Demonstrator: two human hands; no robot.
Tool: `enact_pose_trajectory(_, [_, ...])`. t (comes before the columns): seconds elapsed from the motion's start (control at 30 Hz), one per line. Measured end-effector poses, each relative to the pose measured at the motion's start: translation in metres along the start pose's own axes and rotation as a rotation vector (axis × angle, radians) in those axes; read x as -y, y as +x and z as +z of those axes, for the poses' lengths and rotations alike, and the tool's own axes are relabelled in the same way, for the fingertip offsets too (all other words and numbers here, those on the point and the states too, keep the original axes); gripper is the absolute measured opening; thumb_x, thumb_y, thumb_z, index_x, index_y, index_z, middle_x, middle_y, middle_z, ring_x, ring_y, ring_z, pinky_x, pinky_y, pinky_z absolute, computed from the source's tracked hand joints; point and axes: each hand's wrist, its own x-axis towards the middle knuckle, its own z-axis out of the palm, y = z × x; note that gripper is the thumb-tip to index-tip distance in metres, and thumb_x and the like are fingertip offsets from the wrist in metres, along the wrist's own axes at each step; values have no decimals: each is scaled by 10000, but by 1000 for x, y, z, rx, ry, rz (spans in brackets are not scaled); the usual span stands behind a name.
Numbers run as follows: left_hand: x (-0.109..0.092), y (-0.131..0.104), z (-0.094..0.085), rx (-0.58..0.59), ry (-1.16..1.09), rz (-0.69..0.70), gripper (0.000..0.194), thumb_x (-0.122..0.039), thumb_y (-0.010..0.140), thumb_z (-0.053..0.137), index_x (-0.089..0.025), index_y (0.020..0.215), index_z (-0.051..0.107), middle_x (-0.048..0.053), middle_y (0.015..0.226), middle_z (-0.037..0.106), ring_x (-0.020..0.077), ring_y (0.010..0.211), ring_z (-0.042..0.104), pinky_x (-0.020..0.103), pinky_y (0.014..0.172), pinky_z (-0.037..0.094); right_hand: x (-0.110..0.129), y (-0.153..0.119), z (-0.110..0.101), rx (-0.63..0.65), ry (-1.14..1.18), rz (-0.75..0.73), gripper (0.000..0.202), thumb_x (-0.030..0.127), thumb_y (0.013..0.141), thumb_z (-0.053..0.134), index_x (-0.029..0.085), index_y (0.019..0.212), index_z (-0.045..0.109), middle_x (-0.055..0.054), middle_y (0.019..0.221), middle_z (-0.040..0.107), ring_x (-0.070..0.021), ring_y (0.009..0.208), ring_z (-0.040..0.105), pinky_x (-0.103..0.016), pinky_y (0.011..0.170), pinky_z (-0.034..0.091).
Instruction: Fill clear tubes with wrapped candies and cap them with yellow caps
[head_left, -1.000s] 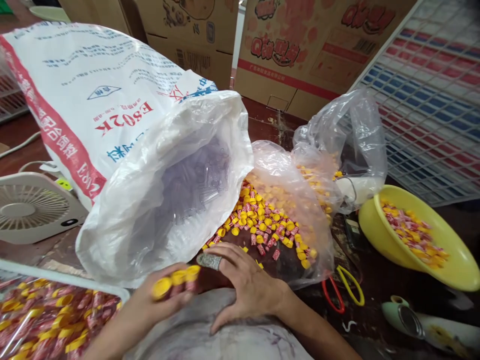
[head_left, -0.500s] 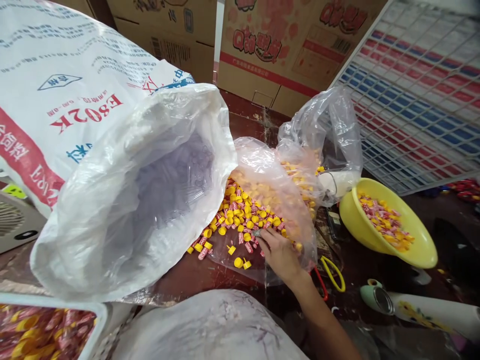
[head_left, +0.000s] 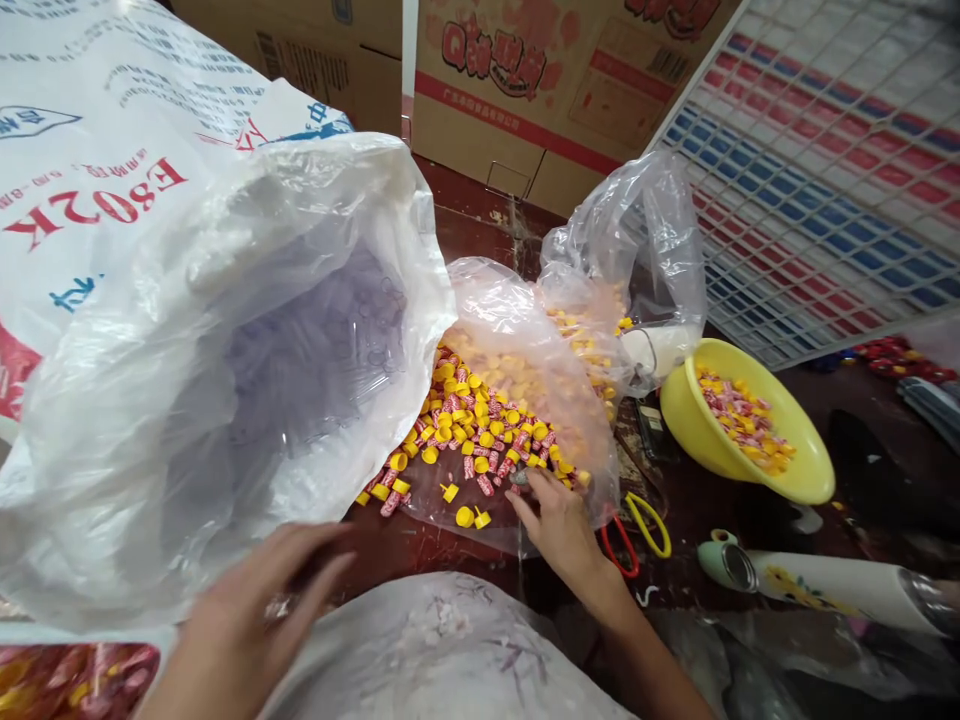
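Observation:
A pile of small yellow caps and red-and-white wrapped pieces (head_left: 480,430) lies on a clear plastic bag (head_left: 540,330) in the middle of the table. My right hand (head_left: 551,515) rests at the pile's near edge, fingertips pinching among the pieces; what it grips is too small to tell. My left hand (head_left: 251,620) is blurred at the lower left, fingers apart, just under the mouth of a big white woven sack (head_left: 112,200) with a clear liner (head_left: 247,380) full of clear tubes. I see nothing in that hand.
A yellow bowl (head_left: 806,480) of the same pieces tilts at the right. Red and yellow scissors (head_left: 637,530) lie by my right wrist. A pale green flask (head_left: 810,580) lies at the lower right. Cardboard boxes (head_left: 540,80) and a gridded board (head_left: 825,170) stand behind.
One second ago my left hand held a row of yellow-capped pieces and my right hand lay beside it. My right hand reached forward into the pile. My left hand left view and is back without them.

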Motion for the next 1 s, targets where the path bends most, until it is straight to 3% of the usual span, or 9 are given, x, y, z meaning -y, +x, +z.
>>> enact_pose_trajectory(0.07, [-20, 24, 25, 174, 43, 100, 291, -358, 960, 541, -241, 1210, 632, 75, 1142, 702, 219, 977, 709, 322, 839, 590, -4, -6, 1, -2, 19, 32, 67, 220, 932, 629, 160, 961, 632, -101, 949, 691, -254, 846, 681, -346, 756, 509])
enact_pose_trajectory(0.17, [-47, 62, 65, 382, 219, 137, 408, -259, 919, 614, -182, 1315, 557, 137, 1282, 629, 286, 1097, 678, 401, 870, 595, -10, -13, 1, 22, 47, 68, 72, 223, 929, 622, 163, 967, 635, -113, 975, 676, -262, 863, 676, -374, 773, 529])
enact_pose_trajectory(0.3, [-64, 85, 93, 486, 391, 85, 602, -266, 891, 666, -127, 1427, 428, 204, 1374, 537, 335, 1179, 632, 418, 842, 601, -11, -16, -1, 72, 81, 153, 227, 223, 857, 722, 172, 1053, 620, -134, 1130, 624, -249, 849, 670, -410, 780, 556])
enact_pose_trajectory(0.4, [-67, 89, 98, 527, 400, 52, 662, -265, 876, 691, -126, 1445, 383, 210, 1395, 495, 328, 1168, 636, 411, 849, 594, -6, -14, -2, 129, 166, 111, 362, 206, 806, 783, 195, 1118, 600, -108, 1173, 592, -245, 913, 668, -411, 821, 565])
enact_pose_trajectory(0.53, [-67, 89, 99, 614, 336, 50, 485, -245, 889, 667, -171, 1331, 481, 153, 1289, 530, 296, 1086, 667, 396, 833, 586, 2, -9, 0, 186, 328, 24, 440, 132, 786, 779, 218, 1163, 568, -64, 1129, 595, -216, 933, 666, -367, 830, 574])
enact_pose_trajectory(0.73, [-69, 89, 102, 598, 280, -8, 509, -199, 896, 646, -172, 1345, 407, 160, 1313, 517, 289, 1112, 662, 389, 834, 571, 12, 10, 5, 231, 248, 142, 695, 187, 737, 836, 170, 1329, 472, -167, 1295, 538, -308, 1042, 673, -462, 904, 553])
enact_pose_trajectory(0.93, [-70, 87, 106, 599, 288, -11, 596, -157, 863, 660, -172, 1383, 370, 156, 1292, 527, 293, 1055, 682, 382, 788, 568, 14, 11, 5, 288, 161, 140, 553, 174, 743, 804, 169, 1230, 541, -146, 1244, 555, -298, 945, 701, -435, 828, 566])
enact_pose_trajectory(1.0, [-71, 85, 106, 612, 295, -18, 539, -138, 864, 647, -172, 1345, 406, 146, 1270, 537, 286, 1053, 680, 370, 778, 565, 14, 6, 5, 283, 159, 120, 545, 154, 753, 782, 169, 1240, 537, -144, 1240, 563, -293, 943, 701, -422, 817, 565])
